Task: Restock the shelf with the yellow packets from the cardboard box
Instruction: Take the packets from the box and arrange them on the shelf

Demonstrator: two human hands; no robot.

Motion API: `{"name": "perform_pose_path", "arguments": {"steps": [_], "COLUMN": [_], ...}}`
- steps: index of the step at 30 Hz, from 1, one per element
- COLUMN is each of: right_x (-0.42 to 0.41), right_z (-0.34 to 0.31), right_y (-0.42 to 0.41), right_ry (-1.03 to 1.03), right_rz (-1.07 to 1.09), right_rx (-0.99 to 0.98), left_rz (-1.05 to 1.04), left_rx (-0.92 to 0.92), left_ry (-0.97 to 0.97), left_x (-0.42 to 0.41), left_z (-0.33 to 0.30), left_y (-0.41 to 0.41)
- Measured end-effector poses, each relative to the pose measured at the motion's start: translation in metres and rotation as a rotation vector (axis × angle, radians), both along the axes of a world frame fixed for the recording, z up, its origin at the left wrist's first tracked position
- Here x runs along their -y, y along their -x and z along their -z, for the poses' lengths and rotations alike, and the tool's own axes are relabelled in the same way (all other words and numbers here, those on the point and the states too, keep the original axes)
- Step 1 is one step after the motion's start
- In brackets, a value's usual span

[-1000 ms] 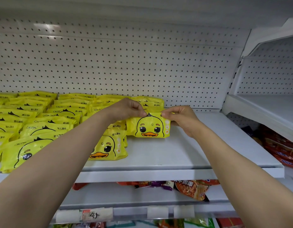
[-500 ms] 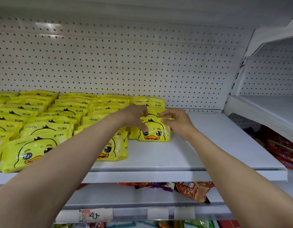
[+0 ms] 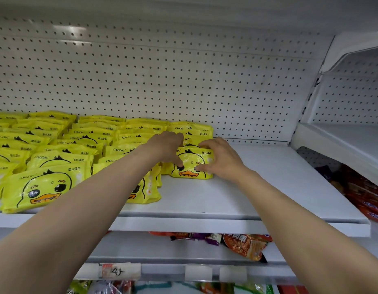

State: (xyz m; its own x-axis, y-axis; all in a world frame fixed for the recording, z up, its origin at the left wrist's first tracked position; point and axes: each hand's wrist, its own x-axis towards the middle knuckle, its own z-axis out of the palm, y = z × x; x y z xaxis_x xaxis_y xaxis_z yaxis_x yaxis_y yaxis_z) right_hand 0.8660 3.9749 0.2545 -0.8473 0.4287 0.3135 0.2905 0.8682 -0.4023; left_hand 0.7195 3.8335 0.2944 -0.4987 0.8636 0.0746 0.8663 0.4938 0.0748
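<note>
The white shelf (image 3: 258, 187) under its pegboard back wall (image 3: 184, 81) is filled on the left with overlapping rows of yellow packets (image 3: 56, 149), while its right part lies bare. The cardboard box is nowhere in view from here.

At the right end of the stock, both hands are on the front packet (image 3: 193, 164), which leans back against the ones behind it with its bottom edge on the shelf. The left hand (image 3: 167, 148) curls over its upper left corner, thumb down on the face near one printed eye. The right hand (image 3: 220, 158) wraps the right edge, thumb pressed near the other eye. Both have hold of it, fingers bent, not flat.

To finish this well, I would say press it back evenly with both thumbs so it sits square with its row and matches the tilt of its neighbours, then let go gently so the slick wrapper does not slide forward.

The packet is a soft, glossy yellow pouch showing a cartoon duck face with black eyes, an orange beak and a black tuft, and small Chinese lettering at the top right.
</note>
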Motion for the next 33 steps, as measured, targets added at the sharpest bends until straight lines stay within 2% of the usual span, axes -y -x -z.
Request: {"name": "perform_pose_path", "arguments": {"steps": [5,11,15,19,26,33], "right_x": [0.003,0.005,0.013,0.028,0.109,0.263], "right_z": [-0.004,-0.004,-0.008,-0.031,-0.084,-0.096], "right_y": [0.000,0.001,-0.003,-0.004,0.011,0.039], "right_ry": [-0.106,-0.209,-0.277,-0.325,-0.330,-0.359], "right_rz": [-0.002,-0.003,0.032,0.074,0.007,-0.220], "right_rx": [0.043,0.046,0.107,0.141,0.032,-0.134], "left_rz": [-0.055,-0.115,-0.141,-0.130,-0.210,-0.405], "left_rx": [-0.049,-0.192,-0.214,-0.189,-0.110,-0.247], "left_ry": [-0.035,-0.067,-0.078,-0.178,-0.367,-0.504], "left_x": [0.005,0.008,0.012,0.033,0.151,0.333], "left_z": [0.006,0.014,0.016,0.000,-0.038,-0.040], "left_y": [-0.007,-0.016,-0.022,-0.027,-0.018,-0.006]}}
